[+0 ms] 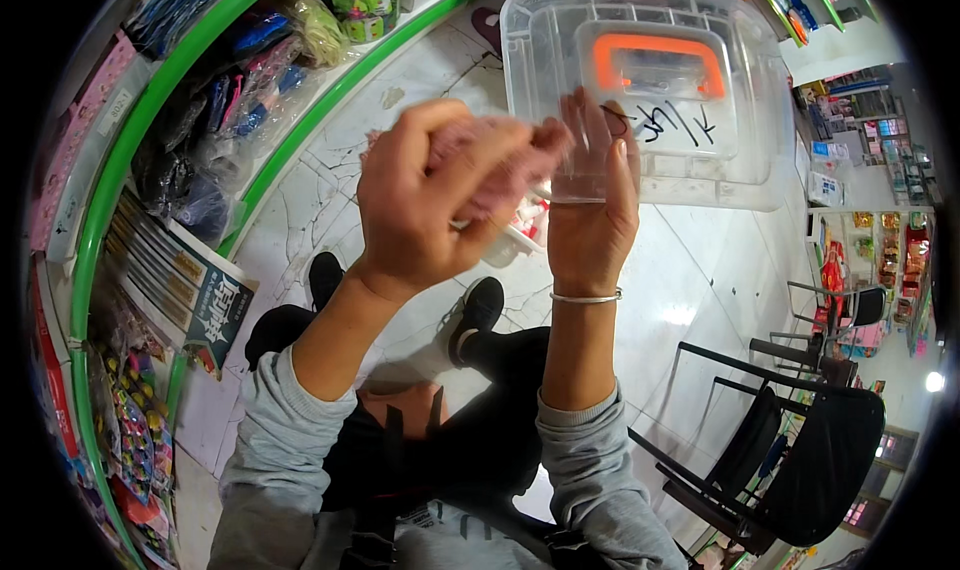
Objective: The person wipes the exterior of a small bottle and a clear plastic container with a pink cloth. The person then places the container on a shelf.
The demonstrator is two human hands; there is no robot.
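Note:
My left hand (420,187) is closed around a crumpled pink cloth (487,165), blurred by motion. My right hand (592,232) grips the near edge of a translucent plastic storage-box lid (652,165), its thumb on top and its fingers seen through the plastic. An orange handle (656,42) is set in the lid, which bears black handwriting. Under my hands, partly hidden, sits a white container (514,247) with small red and white items (531,217) in it.
Green-edged shelves (300,157) with bagged goods curve along the left. A printed packet (180,270) juts out from them. On the right stand black chairs (817,457) and stocked shelves (885,262). The tiled floor (285,202) is cracked.

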